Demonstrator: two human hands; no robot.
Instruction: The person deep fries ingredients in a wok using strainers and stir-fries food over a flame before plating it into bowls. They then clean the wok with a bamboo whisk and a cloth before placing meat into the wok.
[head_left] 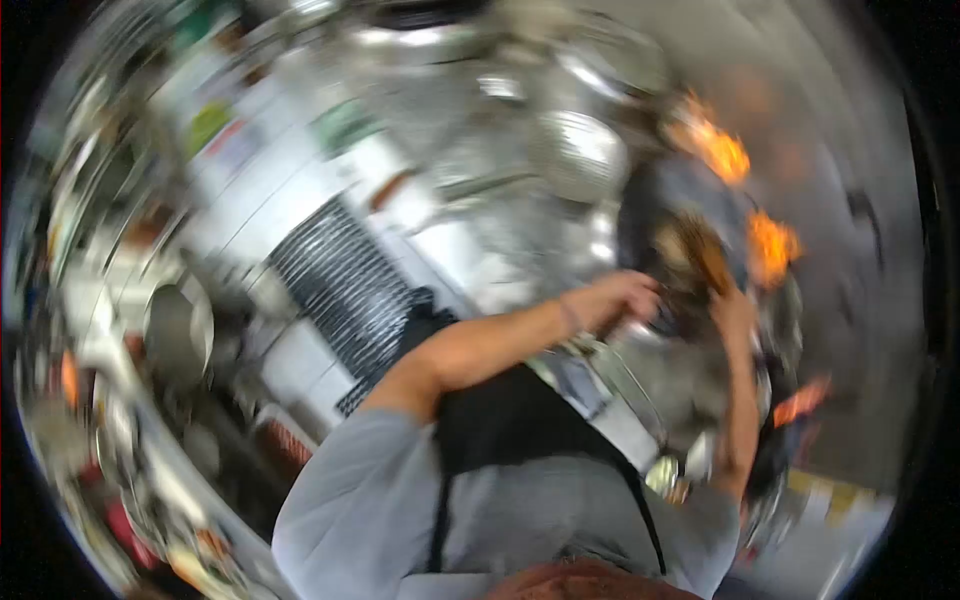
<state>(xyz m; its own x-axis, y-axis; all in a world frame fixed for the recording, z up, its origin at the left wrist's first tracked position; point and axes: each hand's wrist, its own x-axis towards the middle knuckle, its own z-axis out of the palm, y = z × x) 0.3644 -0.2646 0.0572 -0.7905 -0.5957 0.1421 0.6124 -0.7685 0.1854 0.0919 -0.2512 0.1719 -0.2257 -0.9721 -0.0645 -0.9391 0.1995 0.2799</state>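
Note:
A dark wok sits at the stove on the right, with some pale brown content blurred inside. My right hand is closed around the end of a brown brush-like tool, whose far end reaches into the wok. At the wok's near left edge is my left hand, its fingers curled together. Blur hides what those fingers grip, if anything. Orange flames rise beside the wok's far right side.
More flames burn right of the wok. A round perforated metal ladle or strainer lies on the metal counter beyond it. Left are a black slatted mat on white floor tiles and a round pan. Another flame shows lower right.

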